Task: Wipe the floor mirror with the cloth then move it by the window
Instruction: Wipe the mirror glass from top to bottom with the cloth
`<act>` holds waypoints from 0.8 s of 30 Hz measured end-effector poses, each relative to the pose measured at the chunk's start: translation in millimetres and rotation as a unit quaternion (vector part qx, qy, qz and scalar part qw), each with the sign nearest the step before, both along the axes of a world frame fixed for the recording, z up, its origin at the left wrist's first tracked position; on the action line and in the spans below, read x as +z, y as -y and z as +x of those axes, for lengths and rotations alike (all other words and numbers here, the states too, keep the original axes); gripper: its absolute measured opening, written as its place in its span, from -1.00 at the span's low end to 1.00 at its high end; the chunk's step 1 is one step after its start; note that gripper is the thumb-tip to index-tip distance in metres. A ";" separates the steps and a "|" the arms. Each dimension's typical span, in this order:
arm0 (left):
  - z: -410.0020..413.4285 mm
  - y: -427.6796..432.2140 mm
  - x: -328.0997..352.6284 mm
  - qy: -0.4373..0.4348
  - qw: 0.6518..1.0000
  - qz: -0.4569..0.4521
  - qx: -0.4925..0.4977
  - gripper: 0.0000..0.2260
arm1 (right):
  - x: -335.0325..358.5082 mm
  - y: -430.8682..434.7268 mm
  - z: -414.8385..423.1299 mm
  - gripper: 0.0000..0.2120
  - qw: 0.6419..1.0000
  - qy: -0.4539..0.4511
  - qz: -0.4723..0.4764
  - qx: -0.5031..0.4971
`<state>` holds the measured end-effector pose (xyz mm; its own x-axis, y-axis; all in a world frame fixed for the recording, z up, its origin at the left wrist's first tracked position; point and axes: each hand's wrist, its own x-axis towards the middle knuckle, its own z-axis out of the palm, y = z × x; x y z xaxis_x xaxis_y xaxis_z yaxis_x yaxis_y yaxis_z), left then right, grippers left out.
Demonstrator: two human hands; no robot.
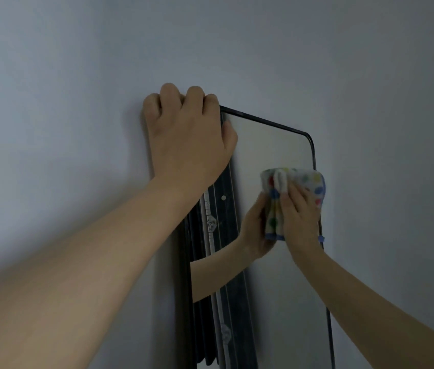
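A tall floor mirror [271, 145] with a thin black frame and rounded corners leans against a pale wall. My left hand [186, 137] grips its top left corner, fingers curled over the top edge and thumb on the glass. My right hand [301, 219] presses a white cloth [309, 182] with coloured dots and a blue hem against the glass near the mirror's right edge, high up. The cloth bunches above and beside my fingers. The glass reflects my right hand, forearm and the cloth.
The pale wall [77, 75] fills the view around the mirror. The glass also reflects dark vertical panels or curtains [221, 262] with a light strip. The mirror's lower part runs out of view at the bottom.
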<state>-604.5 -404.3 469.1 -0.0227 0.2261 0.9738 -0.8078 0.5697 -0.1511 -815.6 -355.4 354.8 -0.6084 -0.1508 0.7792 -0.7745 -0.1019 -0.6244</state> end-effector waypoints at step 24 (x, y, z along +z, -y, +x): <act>26.8 -12.2 -2.9 0.165 0.979 0.109 0.047 -0.42 | 1.2 -8.1 83.9 -0.54 0.990 -0.138 -0.010 -0.033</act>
<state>-577.8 -392.1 466.2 -0.3549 -0.0048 0.9349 -0.7863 0.5425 -0.2957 -731.7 -347.3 356.0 -0.3807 -0.1003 0.9192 -0.9203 -0.0553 -0.3872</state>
